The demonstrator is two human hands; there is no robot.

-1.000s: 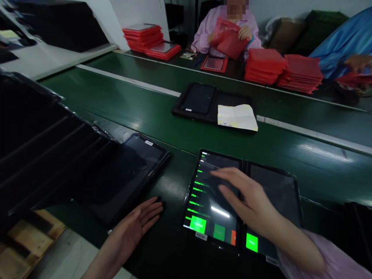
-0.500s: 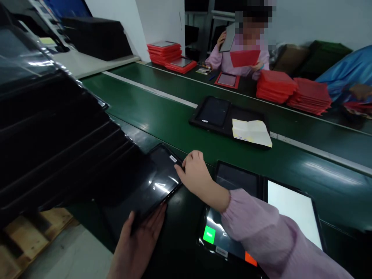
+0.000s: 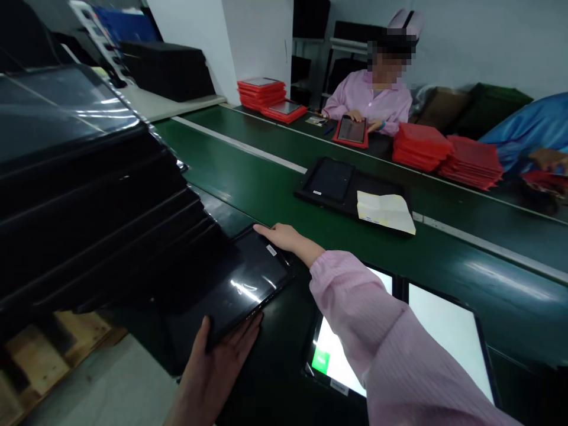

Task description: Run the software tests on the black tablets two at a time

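L grip (image 3: 217,373) wide, thumb & fingers spread against lower edge of black-cased tablet (image 3: 248,281). R grip (image 3: 281,236) flat, fingers out, tips at its upper edge, no clamp. Tablet on green conveyor (image 3: 488,260), lower centre, just right of black tablet stack (image 3: 89,201). Two lit tablets (image 3: 444,337) lower right, partly under R sleeve (image 3: 355,319). Co-worker (image 3: 368,103) upper centre, at red-framed tablet (image 3: 350,131).

Stacked red cases (image 3: 419,148) and a pink-clad co-worker (image 3: 368,103) beyond the green conveyor belt (image 3: 239,177)
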